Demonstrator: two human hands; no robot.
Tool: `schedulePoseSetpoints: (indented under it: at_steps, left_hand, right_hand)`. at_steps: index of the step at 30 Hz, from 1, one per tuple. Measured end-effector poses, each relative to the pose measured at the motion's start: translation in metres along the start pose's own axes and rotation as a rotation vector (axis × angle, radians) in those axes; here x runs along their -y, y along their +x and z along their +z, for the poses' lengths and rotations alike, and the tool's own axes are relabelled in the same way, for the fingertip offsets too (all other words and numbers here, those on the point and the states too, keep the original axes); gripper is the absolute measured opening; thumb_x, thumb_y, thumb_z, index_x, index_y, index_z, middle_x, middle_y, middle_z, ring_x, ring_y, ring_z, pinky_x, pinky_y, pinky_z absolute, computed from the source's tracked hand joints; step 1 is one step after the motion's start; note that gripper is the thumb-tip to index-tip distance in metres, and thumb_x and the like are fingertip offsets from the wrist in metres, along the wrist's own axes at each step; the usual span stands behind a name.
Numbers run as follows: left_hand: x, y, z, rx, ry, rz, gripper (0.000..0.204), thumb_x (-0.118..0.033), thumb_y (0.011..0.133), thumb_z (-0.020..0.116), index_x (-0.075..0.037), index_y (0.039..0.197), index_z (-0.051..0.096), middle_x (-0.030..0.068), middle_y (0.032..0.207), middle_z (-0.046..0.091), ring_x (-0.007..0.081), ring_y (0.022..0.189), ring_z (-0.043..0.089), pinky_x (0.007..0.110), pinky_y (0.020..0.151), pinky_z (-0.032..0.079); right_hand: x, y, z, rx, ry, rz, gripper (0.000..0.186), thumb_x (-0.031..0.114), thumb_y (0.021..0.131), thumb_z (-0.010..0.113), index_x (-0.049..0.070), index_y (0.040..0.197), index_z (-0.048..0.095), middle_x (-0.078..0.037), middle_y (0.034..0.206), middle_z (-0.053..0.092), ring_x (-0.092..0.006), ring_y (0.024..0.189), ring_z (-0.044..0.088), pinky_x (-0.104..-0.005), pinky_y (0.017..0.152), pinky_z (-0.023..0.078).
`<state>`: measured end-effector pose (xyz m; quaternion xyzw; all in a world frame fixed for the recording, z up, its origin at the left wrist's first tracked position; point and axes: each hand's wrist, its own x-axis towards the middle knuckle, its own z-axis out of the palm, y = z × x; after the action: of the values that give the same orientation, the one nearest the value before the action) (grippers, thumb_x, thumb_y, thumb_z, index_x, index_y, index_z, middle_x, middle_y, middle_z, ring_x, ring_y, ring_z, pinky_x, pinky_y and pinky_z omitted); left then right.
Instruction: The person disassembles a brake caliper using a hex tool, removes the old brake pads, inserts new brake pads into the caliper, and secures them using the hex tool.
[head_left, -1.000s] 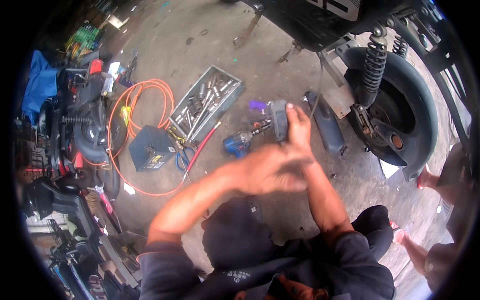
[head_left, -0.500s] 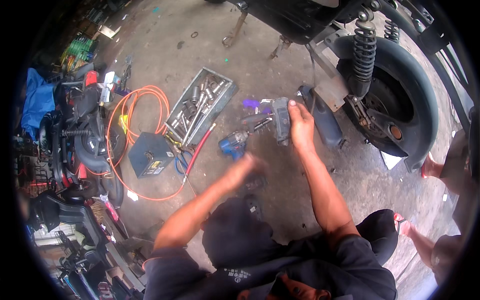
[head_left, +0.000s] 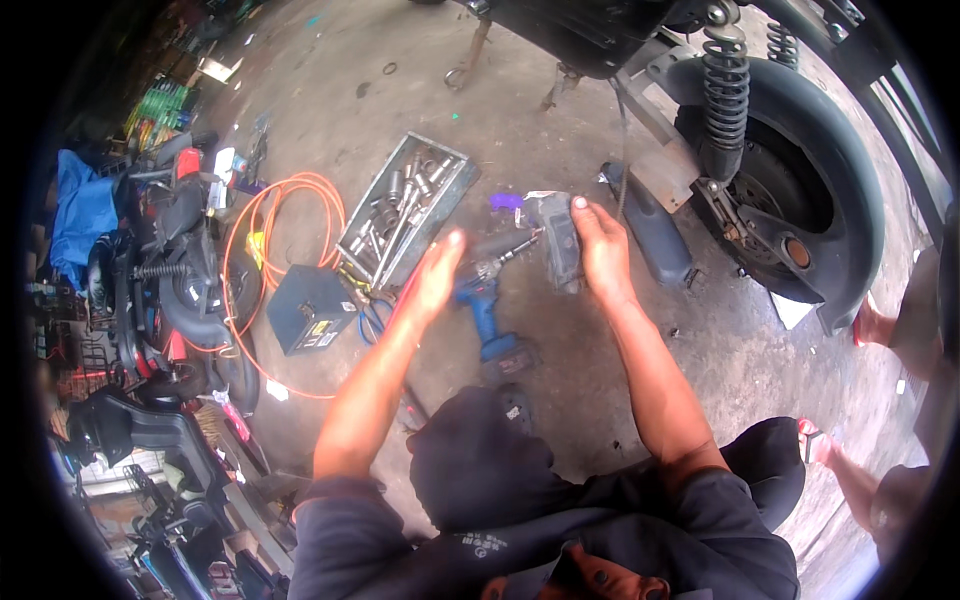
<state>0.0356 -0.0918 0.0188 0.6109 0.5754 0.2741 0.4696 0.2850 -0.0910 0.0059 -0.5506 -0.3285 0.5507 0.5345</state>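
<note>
**Left hand swings out over the drill while the right stays on the grey part**

Since half a second ago the left hand [head_left: 437, 272] has stretched further forward, away from the body; a second ago it was folded over the right wrist, and now it is well clear of it. It hangs blurred with fingers spread and palm open, grasping nothing, just above the blue cordless drill [head_left: 487, 312] that lies on the concrete floor [head_left: 560, 400]. Whether the fingertips touch the drill cannot be told. Right of this open grip, the drill's bit points toward the grey metal part [head_left: 556, 235].

The right hand [head_left: 600, 250] has kept its place across all three frames. Its fingers lie flat along the right edge of the grey metal part, thumb tucked to the side, pressing or steadying rather than wrapped around it, so the grip reads as loosely laid on, not clenched. The part rests on the floor, its far end beside a small purple piece [head_left: 505, 201].

Left of the left hand sits a grey socket tray [head_left: 404, 206] full of sockets and wrenches, with a dark battery box [head_left: 311, 308] and an orange hose [head_left: 262, 235] beyond. Right of the right hand lies a dark plastic cover [head_left: 650, 228], then the scooter's rear wheel [head_left: 800, 190].
</note>
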Motion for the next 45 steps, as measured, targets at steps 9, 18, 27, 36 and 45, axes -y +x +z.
schedulePoseSetpoints:
  at_steps: [9,18,27,36,45]
  left_hand:
    - [-0.175,-0.028,0.042,0.508,0.133,0.540,0.070,-0.044,0.079,0.068,-0.002,0.131,0.047,0.0152,0.130,0.052,0.0278,0.118,0.052,0.039,0.096,0.043]
    - [-0.025,0.003,0.015,0.013,-0.097,0.095,0.060,-0.052,0.096,0.038,0.001,0.109,0.062,0.0091,0.100,0.065,0.0198,0.097,0.057,0.033,0.087,0.043]
    - [-0.110,-0.069,0.062,0.790,-0.141,0.254,0.071,-0.058,0.088,0.049,-0.001,0.129,0.049,0.0132,0.117,0.059,0.0242,0.113,0.054,0.038,0.097,0.042]
    - [-0.113,0.060,-0.015,-0.139,-0.381,0.333,0.067,-0.054,0.096,0.039,0.006,0.124,0.050,0.0179,0.117,0.059,0.0274,0.110,0.057,0.040,0.097,0.042]
    - [-0.011,-0.072,0.059,0.611,-0.314,-0.101,0.077,-0.068,0.088,0.037,0.002,0.110,0.061,0.0148,0.107,0.064,0.0249,0.109,0.056,0.038,0.091,0.044]
  right_hand:
    - [-0.030,0.011,-0.006,-0.062,-0.128,-0.017,0.069,0.049,0.088,0.056,-0.010,0.123,0.052,-0.028,0.120,0.057,-0.0335,0.115,0.055,-0.0370,0.097,0.042]
    - [0.008,-0.013,0.003,0.000,-0.217,0.007,0.059,0.050,0.087,0.057,0.002,0.122,0.058,-0.024,0.117,0.061,-0.0303,0.112,0.058,-0.0373,0.095,0.043]
    - [-0.005,0.005,-0.009,-0.103,-0.187,-0.009,0.059,0.042,0.091,0.057,-0.011,0.118,0.055,-0.020,0.106,0.064,-0.0210,0.099,0.060,-0.0306,0.085,0.047]
    - [0.019,-0.024,0.009,0.021,-0.185,-0.097,0.060,0.046,0.089,0.057,-0.006,0.119,0.057,-0.022,0.109,0.065,-0.0267,0.104,0.061,-0.0336,0.089,0.045]
    - [-0.004,0.006,-0.001,-0.160,-0.085,-0.055,0.069,0.048,0.088,0.058,-0.011,0.125,0.050,-0.026,0.114,0.062,-0.0321,0.109,0.060,-0.0357,0.094,0.043]
